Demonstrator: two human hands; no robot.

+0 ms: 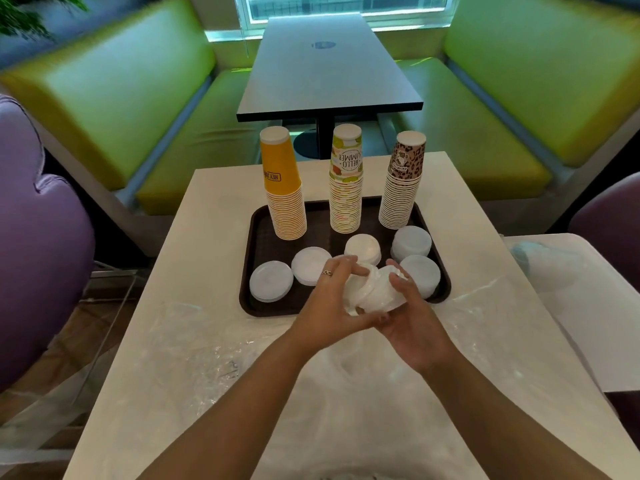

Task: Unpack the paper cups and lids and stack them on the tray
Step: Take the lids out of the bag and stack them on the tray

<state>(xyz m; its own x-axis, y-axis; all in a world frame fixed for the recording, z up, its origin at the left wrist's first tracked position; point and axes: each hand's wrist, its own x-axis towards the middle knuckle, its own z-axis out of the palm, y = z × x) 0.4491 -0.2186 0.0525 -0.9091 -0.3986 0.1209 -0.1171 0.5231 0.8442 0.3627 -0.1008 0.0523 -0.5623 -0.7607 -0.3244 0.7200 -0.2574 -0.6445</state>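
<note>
Holding a stack of white lids [375, 292] between them, the left hand [332, 299] and the right hand [412, 317] meet over the near edge of the tray [258, 306]; the left hand's fingers [346, 268] curl over the top of the stack, a ring on one of them, while the right hand's fingers [398, 278] wrap its other side, so both are grasping the lids; the stack lies tilted in the grip, above the tray at about 6 o'clock of it.

On the dark brown tray, which sits on the pale surface [207, 237], three upside-down towers of paper cups stand along the far side: a yellow cup stack [282, 188] at 11 o'clock, a "Hello Summer" cup stack [346, 181] at 12 o'clock, a leopard-print cup stack [401, 181] at 1 o'clock; nearer lie low piles of lids: one [271, 281] at 8 o'clock, one [310, 265] just beside it, one [362, 248] near the middle, one [411, 242] at 3 o'clock, one [420, 273] at 4 o'clock, touching the right fingers' side.

Clear plastic wrapping [194, 344] spreads over the surface at 6 o'clock, under the forearms.
</note>
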